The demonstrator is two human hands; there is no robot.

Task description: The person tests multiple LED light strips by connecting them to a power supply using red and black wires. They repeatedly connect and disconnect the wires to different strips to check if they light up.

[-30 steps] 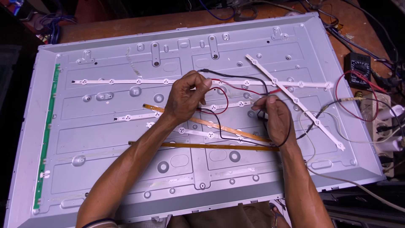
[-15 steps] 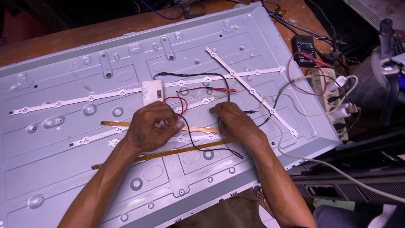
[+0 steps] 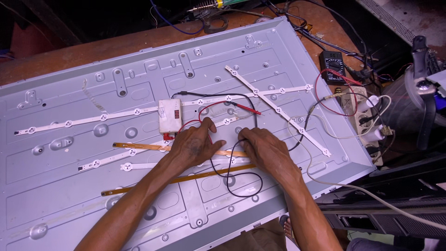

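Observation:
My left hand (image 3: 197, 144) lies flat, fingers stretched out, pressing on an orange flat strip (image 3: 139, 148) and a white LED strip (image 3: 111, 159) on a grey metal TV back panel (image 3: 60, 195). My right hand (image 3: 265, 148) rests just to its right, fingertips curled down onto the same strips; what lies under them is hidden. A black lead (image 3: 244, 186) loops out below both hands. A red lead (image 3: 218, 104) ends in a probe lying free on the panel. A small white tester box (image 3: 169, 115) with a red display sits just above my left hand.
More white LED strips cross the panel, one long (image 3: 83, 121), one diagonal (image 3: 278, 111). Right of the panel are a black multimeter (image 3: 333, 62), a white power strip (image 3: 367, 116) and tangled cables. A soldering iron (image 3: 209, 7) lies on the wooden bench behind.
The view has swung left and down. Both hands dropped from the raised leads onto the strips. The tester box and the red probe now lie free on the panel.

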